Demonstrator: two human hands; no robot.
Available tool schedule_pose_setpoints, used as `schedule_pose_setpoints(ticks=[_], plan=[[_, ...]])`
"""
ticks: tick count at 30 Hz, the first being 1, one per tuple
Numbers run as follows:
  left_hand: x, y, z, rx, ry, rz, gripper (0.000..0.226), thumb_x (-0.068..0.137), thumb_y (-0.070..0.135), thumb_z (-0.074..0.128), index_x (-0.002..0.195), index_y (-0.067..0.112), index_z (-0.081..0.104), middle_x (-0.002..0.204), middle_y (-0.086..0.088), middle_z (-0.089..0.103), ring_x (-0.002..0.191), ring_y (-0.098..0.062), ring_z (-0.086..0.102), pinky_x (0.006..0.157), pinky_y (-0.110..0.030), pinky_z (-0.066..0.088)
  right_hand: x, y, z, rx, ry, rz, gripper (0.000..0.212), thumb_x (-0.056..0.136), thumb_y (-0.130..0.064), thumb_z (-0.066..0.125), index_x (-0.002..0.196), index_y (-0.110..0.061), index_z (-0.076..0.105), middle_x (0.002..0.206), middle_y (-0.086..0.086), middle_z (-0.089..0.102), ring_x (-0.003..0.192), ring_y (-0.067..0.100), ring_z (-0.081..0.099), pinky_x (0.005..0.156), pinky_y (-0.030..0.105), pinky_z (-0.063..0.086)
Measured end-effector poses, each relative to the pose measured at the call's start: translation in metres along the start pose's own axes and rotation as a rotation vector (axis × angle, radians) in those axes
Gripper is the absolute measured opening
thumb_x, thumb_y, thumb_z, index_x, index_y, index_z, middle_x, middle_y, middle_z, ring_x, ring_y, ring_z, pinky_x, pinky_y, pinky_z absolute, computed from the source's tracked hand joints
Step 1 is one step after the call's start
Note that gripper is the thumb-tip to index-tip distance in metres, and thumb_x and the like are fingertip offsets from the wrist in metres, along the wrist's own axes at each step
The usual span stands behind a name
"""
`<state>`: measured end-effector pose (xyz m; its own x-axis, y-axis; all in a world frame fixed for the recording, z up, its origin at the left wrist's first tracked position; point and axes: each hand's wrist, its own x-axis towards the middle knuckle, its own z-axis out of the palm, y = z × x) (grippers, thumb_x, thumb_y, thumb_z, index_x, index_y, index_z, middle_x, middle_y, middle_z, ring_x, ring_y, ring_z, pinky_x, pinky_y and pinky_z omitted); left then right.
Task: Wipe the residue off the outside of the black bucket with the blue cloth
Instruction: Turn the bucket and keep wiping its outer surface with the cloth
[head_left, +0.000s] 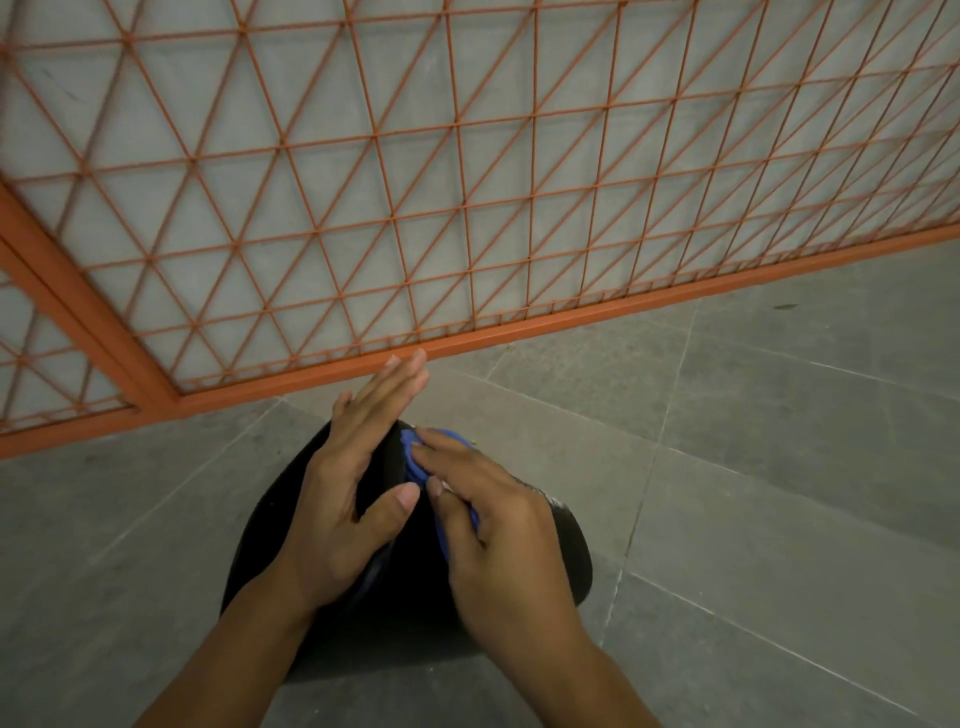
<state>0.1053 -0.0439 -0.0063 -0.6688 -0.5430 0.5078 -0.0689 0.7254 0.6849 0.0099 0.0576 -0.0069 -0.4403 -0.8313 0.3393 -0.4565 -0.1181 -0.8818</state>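
Right hand (498, 525) presses blue cloth (415, 457) on black bucket (571, 551)

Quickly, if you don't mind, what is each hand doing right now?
Left hand: open, fingers straight, resting on the bucket.
Right hand: holding the cloth against the bucket.
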Motion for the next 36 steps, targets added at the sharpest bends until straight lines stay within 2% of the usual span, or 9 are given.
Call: schedule_pose_setpoints(ticks=[7,9,11,12,16,20,25,28,36], plan=[[-0.001,0.017,0.006,-0.096,0.010,-0.034,0.059,0.085,0.059,0.045,0.127,0.019,0.057,0.143,0.005,0.049,0.140,-0.019,0.034,0.113,-0.062,0.017,-0.015,0.031,-0.006,-0.030,0.177,0.084,0.034,0.084,-0.022,0.046,0.113,-0.025,0.064,0.120,-0.013,0.062,0.113,-0.007,0.052,0.100,0.022,0.041],[-0.001,0.020,0.007,-0.181,0.090,-0.128,0.047,0.083,0.046,0.053,0.125,0.024,0.059,0.143,0.013,0.048,0.138,-0.010,0.036,0.117,-0.047,0.022,-0.025,0.033,-0.001,-0.052,0.216,0.056,0.034,0.085,-0.028,0.044,0.114,-0.028,0.063,0.122,-0.016,0.059,0.116,-0.007,0.049,0.100,0.021,0.040],[-0.006,0.019,0.012,-0.123,0.125,-0.183,0.059,0.080,0.043,0.051,0.137,0.028,0.044,0.152,0.022,0.028,0.143,-0.001,0.020,0.118,-0.027,0.018,-0.034,0.033,0.001,-0.055,0.255,0.045,0.037,0.084,-0.030,0.042,0.117,-0.032,0.058,0.124,-0.019,0.057,0.119,-0.006,0.047,0.100,0.025,0.040],[-0.008,0.017,0.014,-0.104,0.121,-0.217,0.066,0.079,0.045,0.049,0.141,0.030,0.034,0.154,0.026,0.019,0.144,0.002,0.011,0.119,-0.024,0.014,-0.036,0.032,0.002,-0.047,0.262,0.052,0.037,0.085,-0.027,0.044,0.120,-0.035,0.054,0.125,-0.021,0.056,0.120,-0.005,0.046,0.101,0.028,0.040],[-0.014,0.011,0.010,-0.129,0.067,-0.231,0.070,0.080,0.045,0.047,0.146,0.035,0.025,0.156,0.023,0.017,0.145,0.000,0.009,0.119,-0.038,0.011,-0.030,0.017,0.004,-0.063,0.157,0.050,0.059,0.082,-0.017,0.049,0.127,-0.052,0.031,0.130,-0.024,0.050,0.127,0.001,0.041,0.108,0.036,0.037],[-0.010,0.009,0.008,-0.170,0.105,-0.246,0.069,0.080,0.048,0.051,0.144,0.033,0.031,0.155,0.018,0.024,0.144,-0.001,0.016,0.119,-0.042,0.015,-0.009,0.014,0.000,-0.022,0.045,0.049,0.036,0.089,-0.021,0.045,0.122,-0.029,0.056,0.128,-0.015,0.055,0.122,-0.005,0.043,0.108,0.030,0.035],[-0.007,0.013,0.013,-0.153,0.088,-0.185,0.062,0.082,0.038,0.048,0.140,0.022,0.037,0.155,0.010,0.028,0.145,-0.008,0.020,0.118,-0.045,0.019,-0.018,0.005,-0.002,0.059,0.084,0.049,0.043,0.083,-0.017,0.046,0.118,-0.038,0.057,0.125,-0.022,0.056,0.123,-0.005,0.042,0.107,0.028,0.036],[-0.007,0.009,0.011,-0.170,0.102,-0.194,0.061,0.082,0.039,0.048,0.140,0.023,0.037,0.154,0.008,0.030,0.144,-0.008,0.022,0.117,-0.045,0.020,-0.002,0.007,-0.004,0.047,0.021,0.025,0.037,0.087,-0.015,0.045,0.116,-0.029,0.061,0.118,-0.023,0.056,0.117,-0.013,0.044,0.103,0.015,0.035],[-0.011,0.010,0.013,-0.146,0.099,-0.155,0.065,0.083,0.042,0.051,0.144,0.023,0.037,0.154,0.008,0.031,0.145,-0.010,0.022,0.118,-0.040,0.019,-0.002,0.004,-0.013,0.143,-0.057,0.032,0.030,0.088,-0.013,0.050,0.111,-0.024,0.065,0.117,-0.021,0.060,0.112,-0.013,0.049,0.097,0.007,0.035]])
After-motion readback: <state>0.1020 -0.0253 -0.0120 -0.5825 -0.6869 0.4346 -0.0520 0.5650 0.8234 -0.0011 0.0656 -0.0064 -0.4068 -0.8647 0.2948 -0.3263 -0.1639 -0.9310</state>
